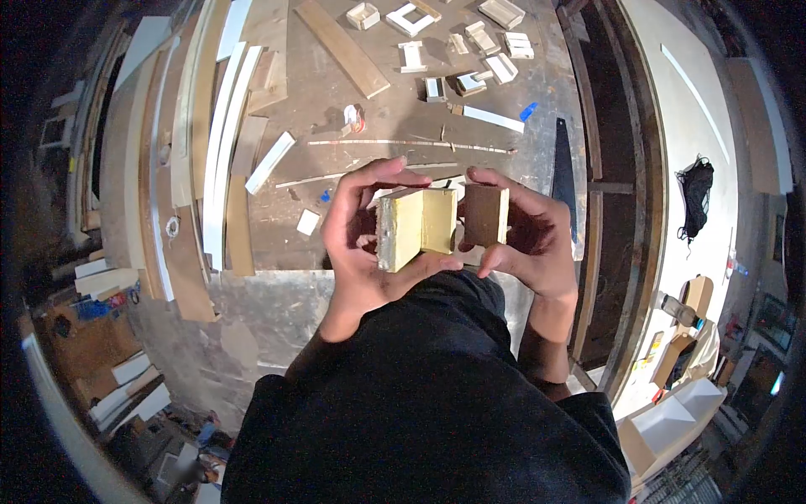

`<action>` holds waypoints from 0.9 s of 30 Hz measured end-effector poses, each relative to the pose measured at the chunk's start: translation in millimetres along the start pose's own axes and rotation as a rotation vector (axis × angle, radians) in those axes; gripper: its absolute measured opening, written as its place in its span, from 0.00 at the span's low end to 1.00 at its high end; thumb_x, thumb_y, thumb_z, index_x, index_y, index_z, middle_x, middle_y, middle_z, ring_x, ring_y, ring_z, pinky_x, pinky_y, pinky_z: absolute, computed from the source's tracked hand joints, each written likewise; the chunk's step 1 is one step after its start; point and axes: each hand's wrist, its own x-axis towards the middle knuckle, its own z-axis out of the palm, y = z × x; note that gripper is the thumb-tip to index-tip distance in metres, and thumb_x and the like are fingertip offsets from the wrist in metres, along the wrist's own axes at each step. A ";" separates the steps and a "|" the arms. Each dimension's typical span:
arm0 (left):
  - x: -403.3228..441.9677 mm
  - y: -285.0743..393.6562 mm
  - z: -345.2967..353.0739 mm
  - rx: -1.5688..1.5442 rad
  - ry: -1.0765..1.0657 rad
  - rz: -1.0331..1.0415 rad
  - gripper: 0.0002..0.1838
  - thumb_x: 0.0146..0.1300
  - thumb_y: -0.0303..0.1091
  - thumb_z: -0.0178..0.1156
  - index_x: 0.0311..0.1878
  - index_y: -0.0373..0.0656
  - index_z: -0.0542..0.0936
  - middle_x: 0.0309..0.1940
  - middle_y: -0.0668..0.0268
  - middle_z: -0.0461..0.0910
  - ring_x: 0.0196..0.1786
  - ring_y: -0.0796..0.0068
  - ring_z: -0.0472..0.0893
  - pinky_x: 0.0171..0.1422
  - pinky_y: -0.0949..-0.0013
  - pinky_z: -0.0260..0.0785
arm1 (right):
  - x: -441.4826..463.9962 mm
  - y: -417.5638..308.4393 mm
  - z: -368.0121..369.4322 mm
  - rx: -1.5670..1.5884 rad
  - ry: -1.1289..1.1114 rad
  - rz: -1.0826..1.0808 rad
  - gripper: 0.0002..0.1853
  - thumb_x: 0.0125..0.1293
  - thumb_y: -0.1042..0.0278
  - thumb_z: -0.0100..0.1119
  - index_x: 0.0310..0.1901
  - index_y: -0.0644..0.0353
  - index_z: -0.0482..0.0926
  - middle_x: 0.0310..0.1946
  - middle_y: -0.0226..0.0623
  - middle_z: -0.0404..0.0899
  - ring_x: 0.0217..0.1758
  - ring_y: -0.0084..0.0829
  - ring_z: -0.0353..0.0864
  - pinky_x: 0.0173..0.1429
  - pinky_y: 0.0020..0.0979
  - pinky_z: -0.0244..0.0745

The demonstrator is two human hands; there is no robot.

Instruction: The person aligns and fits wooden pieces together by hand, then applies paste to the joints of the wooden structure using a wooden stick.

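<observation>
My left hand (357, 227) grips a pale yellow L-shaped wooden piece (401, 225), its fingers over the top and the thumb along the bottom. One outer edge of that piece looks rough. In my right hand (537, 231) a small brown board (485, 215) with a pale edge is pinched between fingers and thumb. A narrow gap separates the two pieces, which are held up side by side in front of my body. Below and beyond them lies the worktable (327, 193), with a thin strip (403, 144) of wood across it.
Several small wooden frames and boxes (480, 38) stand at the table's far side. A long plank (342, 49), a blue scrap (527, 111) and a handsaw (562, 176) lie around. Long boards (227, 168) fill the left side. Black netting or cord (695, 195) rests on a white surface at right.
</observation>
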 end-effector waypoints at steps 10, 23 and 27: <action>-6.7 1.7 7.4 0.067 -0.010 -0.069 0.41 0.40 0.34 0.84 0.57 0.31 0.72 0.49 0.57 0.81 0.51 0.71 0.82 0.57 0.67 0.76 | 3.1 -7.1 9.9 -0.052 0.118 0.109 0.32 0.54 0.77 0.74 0.62 0.67 0.73 0.42 0.35 0.82 0.37 0.20 0.80 0.29 0.21 0.78; -3.9 -0.5 -4.8 -0.382 -0.090 -0.420 0.55 0.33 0.32 0.85 0.67 0.29 0.67 0.56 0.60 0.77 0.56 0.72 0.79 0.62 0.66 0.74 | -1.5 -15.5 -16.0 -0.004 0.053 0.275 0.43 0.47 0.64 0.81 0.64 0.70 0.70 0.52 0.44 0.80 0.41 0.27 0.84 0.41 0.26 0.82; -4.6 0.2 -6.8 -0.413 -0.146 -0.365 0.55 0.32 0.33 0.86 0.67 0.29 0.67 0.57 0.60 0.76 0.57 0.73 0.78 0.63 0.67 0.73 | -1.9 2.9 -26.7 -0.032 -0.017 0.136 0.37 0.51 0.71 0.78 0.63 0.67 0.72 0.55 0.42 0.79 0.51 0.28 0.81 0.45 0.28 0.84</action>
